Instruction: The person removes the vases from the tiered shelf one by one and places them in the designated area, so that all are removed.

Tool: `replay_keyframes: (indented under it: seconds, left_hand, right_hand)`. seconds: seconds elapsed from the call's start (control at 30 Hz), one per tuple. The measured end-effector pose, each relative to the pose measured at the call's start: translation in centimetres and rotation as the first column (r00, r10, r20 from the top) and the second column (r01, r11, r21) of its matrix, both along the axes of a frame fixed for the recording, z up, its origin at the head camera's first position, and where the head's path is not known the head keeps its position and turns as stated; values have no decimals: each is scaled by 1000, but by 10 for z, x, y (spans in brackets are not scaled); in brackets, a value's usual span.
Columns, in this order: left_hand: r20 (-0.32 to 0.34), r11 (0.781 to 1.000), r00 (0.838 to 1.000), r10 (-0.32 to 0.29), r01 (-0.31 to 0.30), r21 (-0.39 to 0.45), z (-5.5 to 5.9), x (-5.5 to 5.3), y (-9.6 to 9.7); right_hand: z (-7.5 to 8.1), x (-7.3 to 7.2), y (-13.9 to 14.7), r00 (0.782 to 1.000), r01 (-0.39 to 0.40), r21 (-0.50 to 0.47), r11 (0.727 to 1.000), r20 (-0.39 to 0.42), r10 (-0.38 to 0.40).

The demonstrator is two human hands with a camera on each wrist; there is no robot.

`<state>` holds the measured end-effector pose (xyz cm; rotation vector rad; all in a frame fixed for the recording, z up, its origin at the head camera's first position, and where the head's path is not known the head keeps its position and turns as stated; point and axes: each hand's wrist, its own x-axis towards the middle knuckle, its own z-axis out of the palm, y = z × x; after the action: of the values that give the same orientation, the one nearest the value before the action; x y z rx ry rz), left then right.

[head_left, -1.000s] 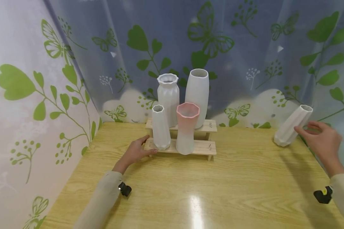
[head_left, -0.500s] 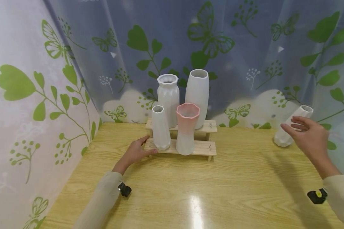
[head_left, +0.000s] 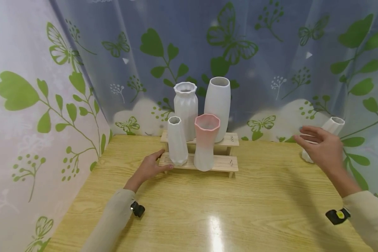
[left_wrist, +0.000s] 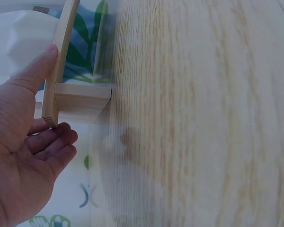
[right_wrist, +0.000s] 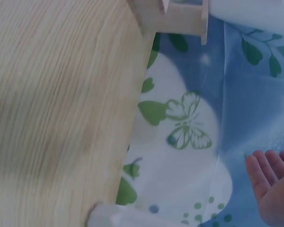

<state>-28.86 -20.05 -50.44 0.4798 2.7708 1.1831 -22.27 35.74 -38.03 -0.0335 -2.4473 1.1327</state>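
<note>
My left hand grips the left end of a two-tier wooden stand; in the left wrist view the thumb lies along the lower board's edge and the fingers curl beneath. On that lower tier stand a slim white vase and a pink-to-white vase. Behind them, the upper tier bears a white vase with a scalloped rim and a taller smooth white vase. Holding nothing, my right hand hovers with loosely bent fingers, partly hiding another white vase at the far right.
The stand sits toward the back of a wood-grain table. A blue and white curtain with green leaves and butterflies hangs right behind, and a pale patterned curtain borders the left side.
My right hand has let go of the far-right vase and moved left, now covering more of it in the head view. My left hand and the stand stay put.
</note>
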Motion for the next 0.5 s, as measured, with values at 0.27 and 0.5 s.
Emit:
replay_keyframes:
  seconds: [0.27,0.5]
  left_hand:
    - [-7,1000,1000,2,-2,3,0,1,0]
    - [-2,1000,1000,-6,6,14,2,2,0]
  right_hand:
    - [5,0,-28,997,-70,-34,997,-15,70]
    - [4,-4,-44,996,-89,-11,996,-27,88]
